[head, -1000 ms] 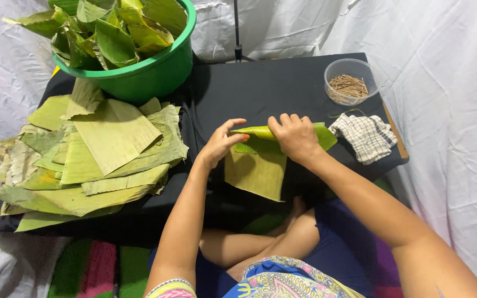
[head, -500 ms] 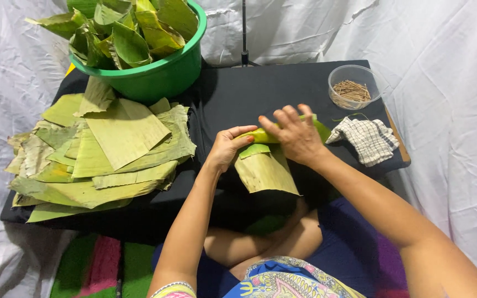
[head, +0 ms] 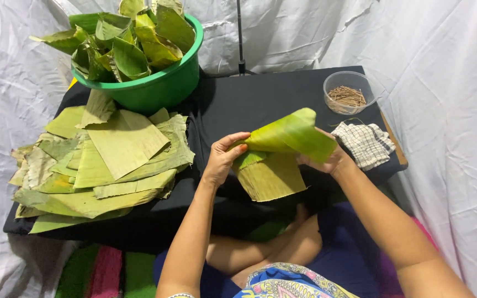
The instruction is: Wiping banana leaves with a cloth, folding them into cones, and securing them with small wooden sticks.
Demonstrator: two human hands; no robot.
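Head camera looks down on a person sitting at a low table with a black cloth (head: 260,105). One second ago the leaf piece lay almost flat near the table edge, with both hands pressing on its top fold. Now the leaf piece (head: 282,152) is lifted off the cloth and held in the air in front of the body. Its upper part is rolled or bent over into a rounded, cone-like shape, and the paler lower part hangs down. So the work has passed from folding flat to shaping the leaf in the hands.

The left hand (head: 222,160) pinches the left end of the roll, thumb on top and fingers closed on the leaf. The right hand (head: 321,160) is mostly hidden behind the leaf; it holds the right side from under, with the wrist visible.

At left lies a big pile of cut leaves (head: 106,160), yellow-green and flat. Behind it stands a round green basin (head: 161,91) full of darker leaves. At far right is a small round clear tub (head: 349,91) with thin brown sticks, without lid. Just beside it, toward the person, lies a checked cloth (head: 368,143), white with dark lines. No labels or signs can be seen on anything.
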